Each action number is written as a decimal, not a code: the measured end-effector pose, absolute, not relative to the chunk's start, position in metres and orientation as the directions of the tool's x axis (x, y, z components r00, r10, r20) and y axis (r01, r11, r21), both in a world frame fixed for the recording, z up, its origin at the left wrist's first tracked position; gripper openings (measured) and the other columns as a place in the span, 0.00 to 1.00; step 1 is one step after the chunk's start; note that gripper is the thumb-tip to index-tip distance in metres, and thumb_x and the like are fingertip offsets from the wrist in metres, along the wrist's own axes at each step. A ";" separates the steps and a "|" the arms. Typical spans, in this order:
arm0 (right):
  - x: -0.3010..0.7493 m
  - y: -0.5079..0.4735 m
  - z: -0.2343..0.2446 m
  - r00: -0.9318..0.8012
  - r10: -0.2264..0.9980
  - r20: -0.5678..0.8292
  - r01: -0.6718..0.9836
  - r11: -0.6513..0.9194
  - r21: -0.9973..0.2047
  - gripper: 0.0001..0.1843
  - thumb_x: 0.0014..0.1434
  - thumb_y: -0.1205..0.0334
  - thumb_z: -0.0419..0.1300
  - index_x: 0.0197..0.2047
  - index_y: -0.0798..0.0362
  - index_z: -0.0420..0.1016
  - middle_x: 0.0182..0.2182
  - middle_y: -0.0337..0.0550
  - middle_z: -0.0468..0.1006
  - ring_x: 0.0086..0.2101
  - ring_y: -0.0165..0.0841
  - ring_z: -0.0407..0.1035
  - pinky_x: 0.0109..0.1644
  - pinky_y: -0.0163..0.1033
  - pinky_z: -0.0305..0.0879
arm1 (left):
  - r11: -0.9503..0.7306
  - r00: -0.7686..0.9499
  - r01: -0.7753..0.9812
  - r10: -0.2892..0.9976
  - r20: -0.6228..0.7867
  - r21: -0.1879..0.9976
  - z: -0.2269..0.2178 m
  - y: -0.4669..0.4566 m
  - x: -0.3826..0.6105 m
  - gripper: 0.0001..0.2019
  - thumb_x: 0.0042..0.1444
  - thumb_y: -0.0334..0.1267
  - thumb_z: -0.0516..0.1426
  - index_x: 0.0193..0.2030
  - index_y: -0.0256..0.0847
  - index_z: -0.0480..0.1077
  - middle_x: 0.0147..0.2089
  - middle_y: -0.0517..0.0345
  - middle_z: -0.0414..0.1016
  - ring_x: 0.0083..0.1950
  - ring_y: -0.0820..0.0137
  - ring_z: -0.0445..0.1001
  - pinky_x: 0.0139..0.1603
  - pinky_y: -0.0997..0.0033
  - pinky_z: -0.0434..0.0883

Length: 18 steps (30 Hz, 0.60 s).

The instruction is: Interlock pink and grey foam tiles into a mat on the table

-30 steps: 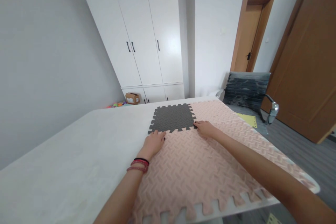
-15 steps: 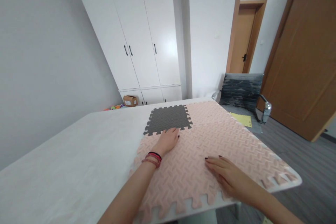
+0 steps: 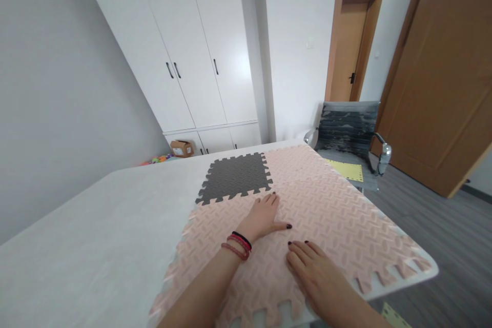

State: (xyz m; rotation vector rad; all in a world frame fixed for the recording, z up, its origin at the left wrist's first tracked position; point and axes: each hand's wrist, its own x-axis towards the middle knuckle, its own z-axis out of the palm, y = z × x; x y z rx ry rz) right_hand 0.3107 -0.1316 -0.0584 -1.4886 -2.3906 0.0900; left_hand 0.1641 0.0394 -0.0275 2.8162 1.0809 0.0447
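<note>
Pink foam puzzle mats [image 3: 330, 210] with a raised pattern and toothed edges lie joined on the white table. A dark grey foam mat [image 3: 238, 174] sits at their far left, its near edge against the pink. My left hand [image 3: 264, 218], with red and black bands at the wrist, rests flat on the pink foam just short of the grey mat, thumb spread out to the right. Nearer to me, my right hand [image 3: 311, 266] lies on the pink foam with its fingers stretched out. Neither hand grips anything.
The white table [image 3: 96, 236] stretches off to the left. Beyond its far right side stands a dark chair [image 3: 348, 128] with a yellow foam piece [image 3: 346, 169] on the seat. A white wardrobe [image 3: 203, 51], a cardboard box [image 3: 181, 148] and colourful toys [image 3: 159, 159] are at the back.
My left hand has slid right over the pink foam, away from the grey mat's edge, and its thumb has spread. My right hand has come closer to the left one. The view has shifted slightly.
</note>
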 end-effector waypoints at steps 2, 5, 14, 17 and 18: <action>0.311 -0.132 -0.060 -0.403 0.880 0.251 0.862 0.457 -0.220 0.26 0.51 0.74 0.50 0.53 0.55 0.69 0.55 0.56 0.71 0.55 0.46 0.64 0.61 0.56 0.59 | -0.740 0.751 0.658 0.659 -0.046 0.143 -0.028 0.041 0.162 0.50 0.48 0.70 0.53 0.69 0.36 0.49 0.72 0.43 0.50 0.71 0.54 0.49 0.68 0.51 0.51; 0.312 -0.135 -0.055 -0.389 0.894 0.224 0.856 0.441 -0.271 0.26 0.53 0.76 0.46 0.54 0.57 0.68 0.56 0.55 0.70 0.57 0.44 0.62 0.63 0.55 0.57 | -0.731 0.746 0.663 0.662 -0.069 0.162 -0.024 0.041 0.162 0.51 0.46 0.70 0.54 0.69 0.35 0.49 0.72 0.42 0.48 0.72 0.54 0.48 0.69 0.53 0.49; 0.367 -0.176 -0.044 -0.292 0.906 0.306 0.820 0.402 -0.408 0.26 0.64 0.63 0.44 0.65 0.46 0.57 0.65 0.45 0.58 0.66 0.37 0.48 0.69 0.60 0.40 | -0.671 0.693 0.708 0.721 -0.030 0.218 -0.001 -0.002 0.160 0.43 0.53 0.58 0.56 0.68 0.29 0.52 0.71 0.32 0.49 0.72 0.51 0.48 0.69 0.47 0.47; 0.425 -0.202 -0.065 -0.042 0.893 0.448 0.889 0.238 -0.391 0.24 0.65 0.58 0.46 0.63 0.45 0.60 0.65 0.47 0.58 0.65 0.41 0.50 0.68 0.60 0.46 | -0.688 0.720 0.670 0.693 -0.021 0.279 0.012 -0.045 0.145 0.39 0.55 0.58 0.55 0.68 0.35 0.54 0.69 0.40 0.55 0.69 0.57 0.55 0.68 0.56 0.55; 0.446 -0.211 -0.074 0.048 0.868 0.494 0.902 0.175 -0.395 0.24 0.64 0.56 0.47 0.62 0.47 0.61 0.64 0.49 0.60 0.64 0.42 0.53 0.66 0.59 0.50 | -0.700 0.738 0.648 0.674 -0.022 0.299 0.016 -0.062 0.138 0.37 0.56 0.58 0.54 0.67 0.39 0.56 0.68 0.45 0.58 0.68 0.60 0.57 0.68 0.59 0.56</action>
